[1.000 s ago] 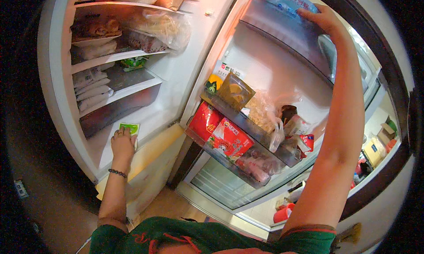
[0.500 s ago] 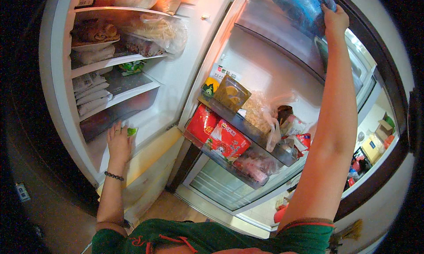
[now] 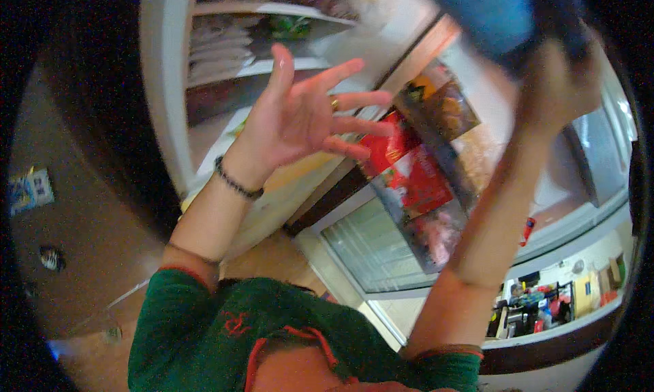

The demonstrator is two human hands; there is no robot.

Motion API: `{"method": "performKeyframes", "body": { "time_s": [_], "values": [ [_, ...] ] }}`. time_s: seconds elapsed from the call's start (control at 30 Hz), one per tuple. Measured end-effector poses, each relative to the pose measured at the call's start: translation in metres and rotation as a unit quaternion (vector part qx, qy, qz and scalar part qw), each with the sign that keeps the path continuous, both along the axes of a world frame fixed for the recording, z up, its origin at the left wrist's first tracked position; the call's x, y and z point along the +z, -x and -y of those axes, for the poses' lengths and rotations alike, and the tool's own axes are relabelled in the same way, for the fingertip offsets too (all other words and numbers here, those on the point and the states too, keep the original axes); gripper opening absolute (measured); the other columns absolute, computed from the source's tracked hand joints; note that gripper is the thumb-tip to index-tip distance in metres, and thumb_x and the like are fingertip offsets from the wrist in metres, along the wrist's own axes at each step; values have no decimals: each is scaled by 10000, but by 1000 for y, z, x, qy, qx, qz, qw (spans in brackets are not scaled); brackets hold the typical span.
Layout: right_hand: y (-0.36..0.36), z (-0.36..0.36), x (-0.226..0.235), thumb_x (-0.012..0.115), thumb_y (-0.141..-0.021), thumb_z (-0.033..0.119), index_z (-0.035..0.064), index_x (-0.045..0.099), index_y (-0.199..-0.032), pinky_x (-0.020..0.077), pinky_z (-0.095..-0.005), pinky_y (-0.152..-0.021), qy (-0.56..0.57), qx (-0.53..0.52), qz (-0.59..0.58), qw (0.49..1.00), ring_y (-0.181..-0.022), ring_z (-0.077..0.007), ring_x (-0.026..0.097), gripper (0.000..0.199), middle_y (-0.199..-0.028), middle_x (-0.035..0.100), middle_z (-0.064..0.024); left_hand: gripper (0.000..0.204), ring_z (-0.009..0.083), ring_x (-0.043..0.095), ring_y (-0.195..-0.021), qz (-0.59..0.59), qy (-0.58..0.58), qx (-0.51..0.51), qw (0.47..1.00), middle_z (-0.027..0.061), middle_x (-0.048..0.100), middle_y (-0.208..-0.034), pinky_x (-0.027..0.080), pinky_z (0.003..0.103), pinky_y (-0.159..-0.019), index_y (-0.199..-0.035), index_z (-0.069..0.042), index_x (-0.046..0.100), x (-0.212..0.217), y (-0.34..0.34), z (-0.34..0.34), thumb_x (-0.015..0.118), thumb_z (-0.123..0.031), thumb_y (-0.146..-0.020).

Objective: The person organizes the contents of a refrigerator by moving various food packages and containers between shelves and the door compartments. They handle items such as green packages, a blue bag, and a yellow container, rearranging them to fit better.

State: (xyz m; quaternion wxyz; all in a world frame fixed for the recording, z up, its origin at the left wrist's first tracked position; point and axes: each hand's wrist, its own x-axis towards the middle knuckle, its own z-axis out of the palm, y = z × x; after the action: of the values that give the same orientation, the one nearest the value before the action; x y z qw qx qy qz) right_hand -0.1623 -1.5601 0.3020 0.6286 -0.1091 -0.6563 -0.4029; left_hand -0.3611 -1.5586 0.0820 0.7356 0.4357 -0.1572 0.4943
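Observation:
My left hand (image 3: 300,119) is raised palm up in front of the refrigerator (image 3: 163,72), fingers spread and nothing in them. A dark bead bracelet (image 3: 235,181) circles its wrist, and a ring is on one finger. Just behind that wrist, a bit of green (image 3: 238,129) shows at the bottom of the compartment. High on the right, my right hand (image 3: 562,85) is smeared by motion, closed on a blue cloth-like bundle (image 3: 487,21). Blur hides whether the bundle is cloth or plastic. It hangs before the upper part of the open door.
Door racks (image 3: 436,143) hold a red packet (image 3: 419,177), a brown-yellow packet (image 3: 449,113) and a pinkish bag (image 3: 439,235). Inside, stacked pale bags (image 3: 221,48) and a green packet (image 3: 289,25) lie on a shelf. A cluttered counter (image 3: 538,310) stands at lower right.
My left hand has lifted from the bottom of the compartment, turned palm up and spread its fingers. My right hand has moved right and slightly down with the blue bundle. The view has shifted.

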Motion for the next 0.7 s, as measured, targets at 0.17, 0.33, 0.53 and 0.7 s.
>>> {"method": "performKeyframes", "body": {
  "time_s": [0.17, 0.33, 0.53, 0.7],
  "values": [
    [20, -21, -198, 581, -756, -14, 15, 628, -854, 438, -359, -882, 309, 134, 183, 923, -958, -246, 582, 112, -960, 649, -127, 706, 410, 406, -1239, 153, 56, -33, 986, 146, 402, -1388, 391, 482, -998, -1382, -125, 356, -78, 31, -29, 492, -560, -844],
    [6, -54, -269, 622, -823, 145, 53, 615, -1011, 384, -379, -974, 505, 198, 20, 840, -1111, -251, 522, 209, -1182, 568, -137, 670, 276, 389, -1268, 43, 77, 221, 971, 105, 379, -1397, 330, 406, -1052, -1385, -118, 354, -103, 8, -15, 580, -110, -753],
    [0, -58, -308, 491, -918, 315, 43, 473, -1262, 393, -446, -992, 676, 596, -231, 366, -1146, -278, 509, 439, -1222, 552, -136, 737, 252, 309, -1324, -85, 7, 500, 862, 104, 320, -1439, 255, 377, -1091, -1343, -88, 375, -111, -9, -8, 585, -22, -640],
    [21, -35, -288, 484, -915, 356, 57, 457, -1286, 360, -459, -1020, 660, 598, -316, 326, -1175, -296, 483, 477, -1312, 488, -119, 624, 271, 260, -1358, -155, -88, 623, 762, 125, 266, -1474, 243, 385, -1085, -1252, -95, 465, -118, -14, -5, 506, 87, -657]
  ]
}}
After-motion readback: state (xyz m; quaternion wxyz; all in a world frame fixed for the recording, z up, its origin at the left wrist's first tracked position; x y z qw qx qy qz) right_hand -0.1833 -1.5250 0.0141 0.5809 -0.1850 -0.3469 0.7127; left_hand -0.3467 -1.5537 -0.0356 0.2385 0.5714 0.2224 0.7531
